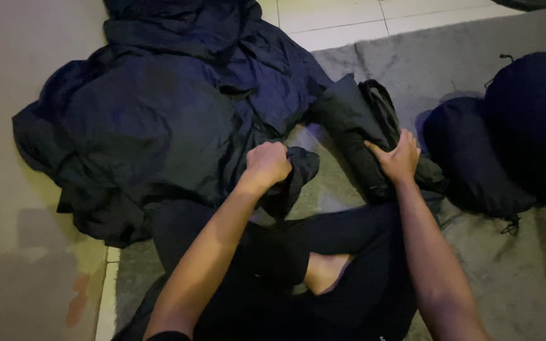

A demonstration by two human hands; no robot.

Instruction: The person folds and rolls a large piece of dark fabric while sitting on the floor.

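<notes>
left hand (268,163) is clenched around a fold of the dark sleeping bag (159,120) heaped on the floor, right hand (399,158) pressing flat on its rolled end (355,126), two stuffed sacks (507,145) nearby on the grey rug (526,278)

The left hand (268,163) is closed in a fist around a fold of dark cloth (298,167); that fold runs back into a big crumpled heap of dark blue fabric (159,107) spread over the floor to the left; the right hand (399,158) lies flat with fingers spread on a rolled dark bundle (355,126), pressing its near end; just right of the bundle sit two stuffed dark sacks (507,139), touching each other, on a grey carpet (526,278); the person's legs in black trousers (349,233) are folded beneath the arms, a bare foot (327,271) showing between them; pale floor tiles (349,19) show at the top.
</notes>
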